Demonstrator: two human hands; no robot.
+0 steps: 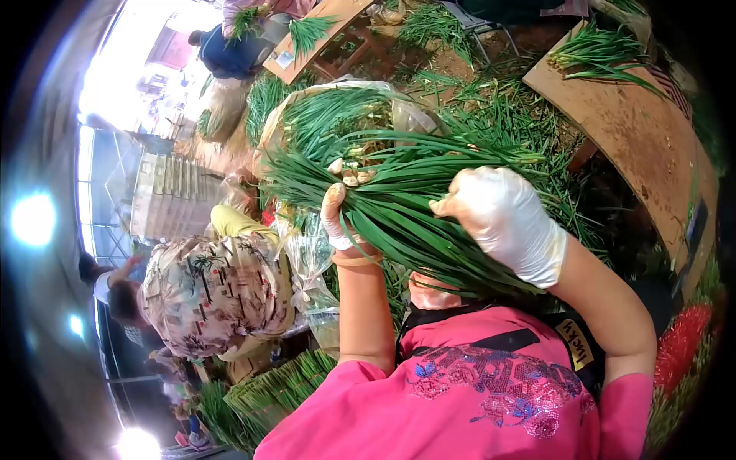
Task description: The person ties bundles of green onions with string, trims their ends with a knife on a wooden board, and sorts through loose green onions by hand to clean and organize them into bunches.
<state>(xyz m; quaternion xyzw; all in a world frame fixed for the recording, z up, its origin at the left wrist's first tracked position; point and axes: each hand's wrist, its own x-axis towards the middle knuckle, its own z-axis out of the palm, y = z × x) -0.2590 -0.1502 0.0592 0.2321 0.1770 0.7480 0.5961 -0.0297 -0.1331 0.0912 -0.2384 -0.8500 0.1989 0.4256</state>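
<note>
A large bunch of long green leafy stalks (414, 207) spans the space between my two hands. My left hand (337, 218), in a white glove with bare fingertips showing, is wrapped round the bunch, its thumb up beside the pale stalk ends. Above the right part of the bunch, my right hand (491, 211) is closed in a white glove, thumb and finger pressed together; what it pinches, if anything, is too small to name. Behind the bunch, an open sack (274, 126) holds more green stalks.
A wooden table (636, 146) at the right bears a bunch of stalks. Another table (337, 17) stands at the top. Cut leaves (521, 115) litter the ground. A person in a patterned shirt (215, 295) is at the left, near stacked white crates (172, 195). Red strings (682, 345) hang at lower right.
</note>
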